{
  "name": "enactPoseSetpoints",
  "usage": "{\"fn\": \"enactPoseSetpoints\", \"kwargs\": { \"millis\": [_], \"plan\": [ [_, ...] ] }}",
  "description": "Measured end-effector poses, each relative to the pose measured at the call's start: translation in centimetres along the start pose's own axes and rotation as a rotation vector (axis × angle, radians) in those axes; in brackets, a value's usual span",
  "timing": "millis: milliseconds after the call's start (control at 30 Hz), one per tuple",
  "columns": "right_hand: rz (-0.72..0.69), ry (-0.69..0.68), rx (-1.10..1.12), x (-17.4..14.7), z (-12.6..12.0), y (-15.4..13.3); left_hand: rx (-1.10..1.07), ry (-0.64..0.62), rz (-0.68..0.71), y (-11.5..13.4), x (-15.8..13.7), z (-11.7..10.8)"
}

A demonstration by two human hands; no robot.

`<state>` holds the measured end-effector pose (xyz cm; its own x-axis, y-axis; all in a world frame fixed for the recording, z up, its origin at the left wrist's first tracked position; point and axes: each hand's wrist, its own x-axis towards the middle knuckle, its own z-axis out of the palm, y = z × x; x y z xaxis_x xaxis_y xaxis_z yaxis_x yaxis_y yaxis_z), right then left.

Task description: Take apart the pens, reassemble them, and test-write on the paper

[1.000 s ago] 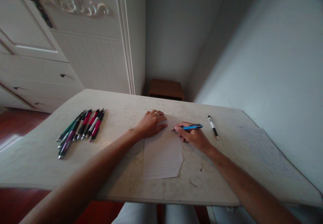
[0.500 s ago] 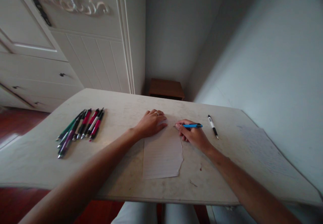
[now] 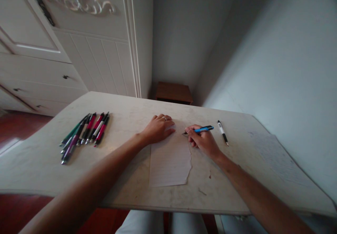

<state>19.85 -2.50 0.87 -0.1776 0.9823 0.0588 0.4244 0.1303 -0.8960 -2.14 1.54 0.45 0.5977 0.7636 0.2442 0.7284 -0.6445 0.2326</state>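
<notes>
A torn sheet of lined paper (image 3: 170, 165) lies on the table in front of me, its right edge ragged. My left hand (image 3: 158, 128) rests flat on the paper's upper left part, fingers stretched out, with a ring on one finger. Closed around a blue pen (image 3: 202, 129), my right hand (image 3: 201, 141) sits at the paper's upper right edge. The pen slants, its dark tip pointing left at the top of the sheet. Whether the tip touches the paper is too small to tell. Just right of that hand lies a white and black pen (image 3: 223, 132).
Several pens (image 3: 84, 132) in green, purple, red and black lie in a group on the left of the pale table (image 3: 126, 188). White cabinets (image 3: 97, 58) stand beyond it on the left, a wall (image 3: 284, 69) on the right. A brown wooden box-like piece (image 3: 173, 91) stands behind.
The blue pen has tilted, its rear end rising a little, and my right hand has shifted slightly to the right. My left hand stays in place on the paper.
</notes>
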Motion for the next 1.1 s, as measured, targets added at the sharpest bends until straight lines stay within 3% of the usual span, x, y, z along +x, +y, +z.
{"fn": "enactPoseSetpoints", "kwargs": {
  "millis": [1100],
  "plan": [
    [0.000, -0.026, -0.037, 0.01, -0.07, -0.16, -0.020, 0.006, -0.022, -0.16, 0.22, 0.37]
  ]
}}
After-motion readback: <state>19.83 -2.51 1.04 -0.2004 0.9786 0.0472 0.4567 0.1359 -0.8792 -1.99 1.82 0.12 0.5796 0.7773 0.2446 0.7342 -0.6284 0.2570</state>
